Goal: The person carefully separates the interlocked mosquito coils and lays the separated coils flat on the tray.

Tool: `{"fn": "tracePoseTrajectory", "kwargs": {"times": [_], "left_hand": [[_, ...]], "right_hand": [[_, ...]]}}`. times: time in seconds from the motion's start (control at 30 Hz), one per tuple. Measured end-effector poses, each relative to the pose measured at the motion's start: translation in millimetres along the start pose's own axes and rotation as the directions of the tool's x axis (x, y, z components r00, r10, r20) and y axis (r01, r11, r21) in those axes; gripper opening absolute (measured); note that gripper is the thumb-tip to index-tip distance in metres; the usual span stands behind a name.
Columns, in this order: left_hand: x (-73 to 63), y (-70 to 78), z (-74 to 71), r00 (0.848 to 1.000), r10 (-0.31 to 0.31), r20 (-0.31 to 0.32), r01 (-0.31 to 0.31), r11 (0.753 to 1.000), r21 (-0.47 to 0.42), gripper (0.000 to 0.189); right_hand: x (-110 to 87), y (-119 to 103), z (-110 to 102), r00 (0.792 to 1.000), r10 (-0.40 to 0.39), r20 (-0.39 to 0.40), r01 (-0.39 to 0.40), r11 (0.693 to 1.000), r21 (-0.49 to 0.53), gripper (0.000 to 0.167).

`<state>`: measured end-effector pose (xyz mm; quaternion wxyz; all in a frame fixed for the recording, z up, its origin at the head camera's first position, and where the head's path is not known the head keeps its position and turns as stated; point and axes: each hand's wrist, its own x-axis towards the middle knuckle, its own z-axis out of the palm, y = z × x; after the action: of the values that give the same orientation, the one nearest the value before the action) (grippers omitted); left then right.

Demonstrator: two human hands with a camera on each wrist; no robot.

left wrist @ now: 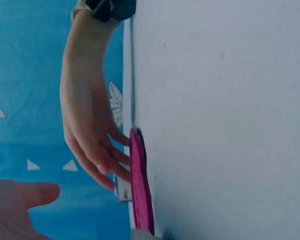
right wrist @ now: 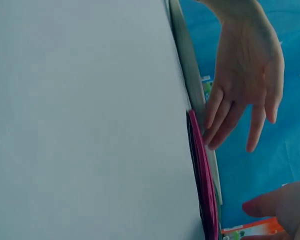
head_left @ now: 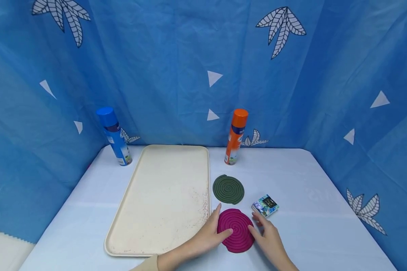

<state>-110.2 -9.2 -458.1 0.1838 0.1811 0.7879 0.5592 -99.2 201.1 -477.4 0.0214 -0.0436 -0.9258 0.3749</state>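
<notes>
A magenta mosquito coil [head_left: 235, 237] lies flat on the white table, between my two hands. My left hand [head_left: 208, 233] is at its left edge, fingers extended and thumb over the top. At its right edge is my right hand [head_left: 268, 241], fingers loosely bent. Seen edge-on in the left wrist view, the magenta coil [left wrist: 140, 185] has the right hand's fingertips [left wrist: 122, 172] against its rim. The right wrist view shows the left hand [right wrist: 245, 85] with straight fingers beside the coil [right wrist: 205, 175]; a dark layer runs along its underside.
A dark green mosquito coil [head_left: 228, 190] lies just behind. A small patterned box [head_left: 265, 206] sits near the right hand. A cream tray [head_left: 166, 199] is on the left. An orange spray can [head_left: 235, 137] and a blue spray can [head_left: 114, 137] stand by the blue curtain [head_left: 176, 75].
</notes>
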Motion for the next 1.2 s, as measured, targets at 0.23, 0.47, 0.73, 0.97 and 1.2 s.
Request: {"fn": "tracePoseTrajectory", "kwargs": {"times": [0.23, 0.47, 0.73, 0.97, 1.2], "left_hand": [[-0.3, 2.7, 10.7, 0.999, 0.017, -0.048, -0.018, 1.000, -0.010, 0.087], [3.3, 0.2, 10.6, 0.991, 0.018, -0.135, -0.021, 0.999, -0.026, 0.076], [5.1, -2.0, 9.5, 0.986, 0.015, -0.167, -0.031, 0.995, -0.092, 0.063], [8.3, -2.2, 9.8, 0.975, -0.042, -0.216, 0.013, 0.991, -0.136, 0.058], [19.0, 2.2, -19.8, 0.977, -0.058, -0.207, 0.016, 0.980, -0.196, 0.066]], "right_hand": [[-4.2, 0, 13, 0.996, -0.038, -0.079, 0.046, 0.994, 0.098, 0.039], [0.9, -2, 12, 0.995, 0.016, -0.102, 0.012, 0.963, 0.270, 0.044], [5.7, -2, 5, 0.989, 0.145, -0.015, -0.128, 0.911, 0.391, 0.038], [8.8, -4, -1, 0.973, 0.231, 0.017, -0.209, 0.841, 0.499, 0.041], [25.5, -23, -16, 0.960, 0.265, 0.090, -0.253, 0.686, 0.682, 0.041]]}}
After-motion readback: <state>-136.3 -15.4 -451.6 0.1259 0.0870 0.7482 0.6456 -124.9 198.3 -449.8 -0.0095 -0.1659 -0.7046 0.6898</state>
